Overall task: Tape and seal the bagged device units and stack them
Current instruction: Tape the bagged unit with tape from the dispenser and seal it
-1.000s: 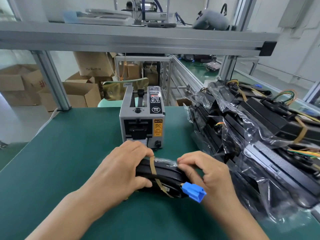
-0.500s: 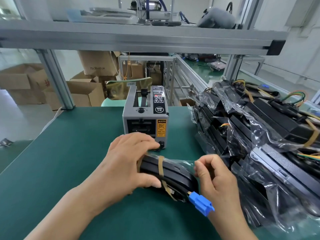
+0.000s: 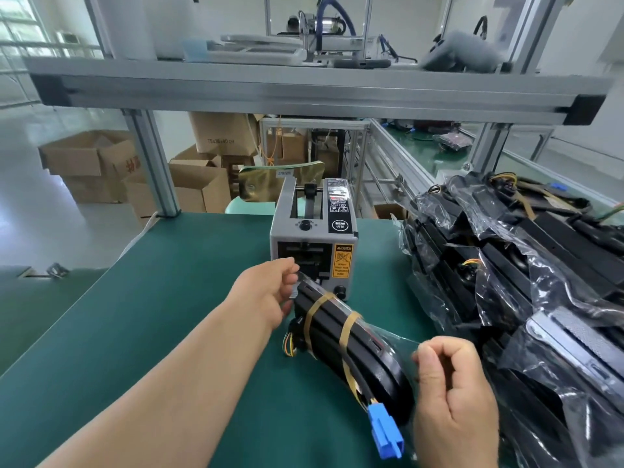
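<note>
A black device unit [image 3: 354, 346] in a clear bag lies on the green mat [image 3: 152, 315] in front of the tape dispenser [image 3: 314, 244]. Two tan tape bands wrap it, and a blue connector [image 3: 385, 434] sticks out at its near end. My left hand [image 3: 266, 295] grips the unit's far end, just below the dispenser's outlet. My right hand [image 3: 452, 403] pinches the loose clear bag edge at the near right side. A heap of bagged black units [image 3: 513, 285] fills the right side of the bench.
An aluminium shelf beam [image 3: 304, 92] crosses overhead, with posts at the mat's back left and back right. Cardboard boxes [image 3: 101, 163] stand on the floor behind the bench. Bare mat lies to the left.
The unit has turned so its length runs away from me. My left hand slid from its top to its far end; my right hand drew back toward me, pulling the bag edge.
</note>
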A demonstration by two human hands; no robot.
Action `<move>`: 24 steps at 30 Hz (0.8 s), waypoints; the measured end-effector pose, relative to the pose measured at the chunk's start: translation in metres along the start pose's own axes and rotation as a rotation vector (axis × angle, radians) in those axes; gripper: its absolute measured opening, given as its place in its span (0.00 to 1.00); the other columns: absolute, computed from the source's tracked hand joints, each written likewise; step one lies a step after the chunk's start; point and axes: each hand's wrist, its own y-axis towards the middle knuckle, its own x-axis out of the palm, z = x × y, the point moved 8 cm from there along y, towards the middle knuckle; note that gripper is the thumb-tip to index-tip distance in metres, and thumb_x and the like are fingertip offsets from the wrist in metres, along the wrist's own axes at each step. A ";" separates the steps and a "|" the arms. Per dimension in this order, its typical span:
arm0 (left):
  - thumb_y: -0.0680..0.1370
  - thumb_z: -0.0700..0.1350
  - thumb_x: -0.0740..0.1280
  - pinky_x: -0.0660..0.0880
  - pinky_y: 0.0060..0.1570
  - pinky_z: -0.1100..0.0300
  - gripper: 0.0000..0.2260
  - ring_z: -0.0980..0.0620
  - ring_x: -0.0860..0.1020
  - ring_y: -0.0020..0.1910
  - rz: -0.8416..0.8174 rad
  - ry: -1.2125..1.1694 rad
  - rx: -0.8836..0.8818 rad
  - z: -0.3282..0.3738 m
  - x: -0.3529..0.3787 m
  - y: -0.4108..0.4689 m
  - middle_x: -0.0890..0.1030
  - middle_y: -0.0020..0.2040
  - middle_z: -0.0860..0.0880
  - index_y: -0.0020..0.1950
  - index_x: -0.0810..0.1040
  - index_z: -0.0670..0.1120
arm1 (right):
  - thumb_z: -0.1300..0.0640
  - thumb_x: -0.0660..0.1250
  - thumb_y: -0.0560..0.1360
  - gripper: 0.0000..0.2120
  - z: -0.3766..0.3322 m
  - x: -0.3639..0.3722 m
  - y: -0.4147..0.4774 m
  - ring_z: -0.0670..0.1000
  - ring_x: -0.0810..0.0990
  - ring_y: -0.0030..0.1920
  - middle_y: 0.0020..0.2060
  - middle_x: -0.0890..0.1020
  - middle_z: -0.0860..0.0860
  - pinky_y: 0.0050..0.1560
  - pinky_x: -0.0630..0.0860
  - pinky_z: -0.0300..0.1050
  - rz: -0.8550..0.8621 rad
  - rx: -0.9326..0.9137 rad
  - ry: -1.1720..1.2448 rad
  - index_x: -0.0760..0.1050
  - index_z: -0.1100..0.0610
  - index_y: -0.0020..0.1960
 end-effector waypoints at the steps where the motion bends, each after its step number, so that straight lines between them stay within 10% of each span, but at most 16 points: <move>1: 0.80 0.46 0.67 0.68 0.33 0.62 0.07 0.57 0.68 0.28 -0.004 -0.015 -0.020 -0.001 0.004 0.002 0.75 0.32 0.53 0.44 0.81 0.47 | 0.53 0.62 0.74 0.05 0.000 -0.001 0.000 0.38 0.76 0.39 0.42 0.80 0.39 0.39 0.67 0.24 0.006 -0.003 0.000 0.73 0.45 0.41; 8: 0.79 0.43 0.70 0.71 0.36 0.67 0.09 0.57 0.69 0.29 0.057 -0.166 0.006 -0.002 0.016 0.021 0.77 0.33 0.50 0.40 0.80 0.41 | 0.53 0.64 0.73 0.03 0.003 -0.004 0.003 0.41 0.77 0.37 0.39 0.81 0.40 0.37 0.68 0.25 0.030 -0.010 0.006 0.73 0.45 0.43; 17: 0.80 0.40 0.69 0.62 0.14 0.73 0.11 0.60 0.63 0.13 0.101 -0.272 -0.035 -0.001 0.021 0.029 0.71 0.28 0.50 0.37 0.76 0.41 | 0.54 0.65 0.72 0.04 0.006 -0.006 0.004 0.43 0.77 0.34 0.35 0.80 0.43 0.34 0.68 0.26 0.038 -0.037 0.016 0.74 0.45 0.42; 24: 0.79 0.38 0.65 0.62 0.15 0.72 0.11 0.56 0.66 0.27 0.097 -0.223 0.081 0.003 0.022 0.033 0.68 0.33 0.50 0.37 0.69 0.45 | 0.47 0.64 0.73 0.03 0.004 -0.008 0.003 0.44 0.77 0.33 0.33 0.80 0.44 0.34 0.69 0.27 0.036 -0.047 0.027 0.74 0.45 0.42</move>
